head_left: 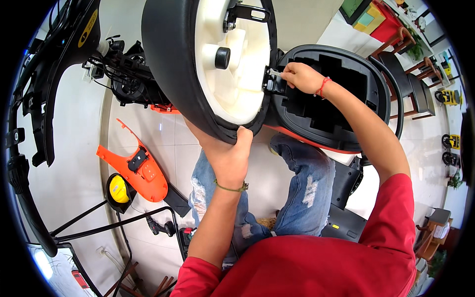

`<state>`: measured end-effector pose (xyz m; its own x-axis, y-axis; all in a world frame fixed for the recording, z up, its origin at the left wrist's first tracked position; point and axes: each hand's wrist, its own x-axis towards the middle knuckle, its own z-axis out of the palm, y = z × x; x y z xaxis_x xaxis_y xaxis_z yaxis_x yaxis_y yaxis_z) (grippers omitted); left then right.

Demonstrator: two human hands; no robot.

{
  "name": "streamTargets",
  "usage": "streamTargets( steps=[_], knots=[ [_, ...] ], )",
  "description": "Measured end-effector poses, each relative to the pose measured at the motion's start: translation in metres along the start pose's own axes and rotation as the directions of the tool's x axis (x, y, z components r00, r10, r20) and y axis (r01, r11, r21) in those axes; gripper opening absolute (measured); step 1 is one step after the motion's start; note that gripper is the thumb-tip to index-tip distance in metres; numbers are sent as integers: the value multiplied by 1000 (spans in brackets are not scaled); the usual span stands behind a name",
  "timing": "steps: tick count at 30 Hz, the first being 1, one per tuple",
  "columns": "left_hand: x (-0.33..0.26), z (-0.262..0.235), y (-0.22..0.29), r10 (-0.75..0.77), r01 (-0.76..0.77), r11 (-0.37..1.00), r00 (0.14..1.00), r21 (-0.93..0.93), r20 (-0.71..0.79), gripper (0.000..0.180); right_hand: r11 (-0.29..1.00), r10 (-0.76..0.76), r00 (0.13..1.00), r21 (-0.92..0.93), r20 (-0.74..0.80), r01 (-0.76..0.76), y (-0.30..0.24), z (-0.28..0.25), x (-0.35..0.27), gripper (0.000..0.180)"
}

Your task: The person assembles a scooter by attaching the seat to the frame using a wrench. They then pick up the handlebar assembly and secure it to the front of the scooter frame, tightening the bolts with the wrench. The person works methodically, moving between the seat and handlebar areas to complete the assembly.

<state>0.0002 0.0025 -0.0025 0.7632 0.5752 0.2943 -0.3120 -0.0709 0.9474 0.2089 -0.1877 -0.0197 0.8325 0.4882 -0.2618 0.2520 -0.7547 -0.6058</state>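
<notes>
A black scooter seat (168, 59) is tipped up, its off-white plastic underside (247, 99) facing right. My left hand (227, 153) grips its lower edge, thumb on the rim and the fingers mostly hidden beneath. Between the fingertips of my right hand (303, 78), which are pinched together, is a small silver wrench (275, 73). Its head meets the black metal hinge (269, 84) joining the seat to the black storage bucket (292, 106). A round black rubber stopper (222, 58) and a metal latch bracket (250, 13) show on the seat's underside.
An orange body panel (148, 175) lies on the tiled floor at left, near a yellow helmet-like thing (118, 189) and a cordless drill (161, 225). The scooter's front frame with bare cables (129, 74) stands at upper left. Black panels (341, 222) lie right of my legs; chairs (398, 74) stand beyond.
</notes>
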Motion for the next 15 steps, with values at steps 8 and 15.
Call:
streamTargets(
  steps=[8,15],
  knots=[
    [1,2,0,8,-8,1000,1000,5,-8,65,996,24,997,-91,74,-17,-12,-1,20,36],
    [2,1,-1,-12,12,1000,1000,12,-5,68,949,312,945,10,99,-315,-19,-1,30,38]
  ],
)
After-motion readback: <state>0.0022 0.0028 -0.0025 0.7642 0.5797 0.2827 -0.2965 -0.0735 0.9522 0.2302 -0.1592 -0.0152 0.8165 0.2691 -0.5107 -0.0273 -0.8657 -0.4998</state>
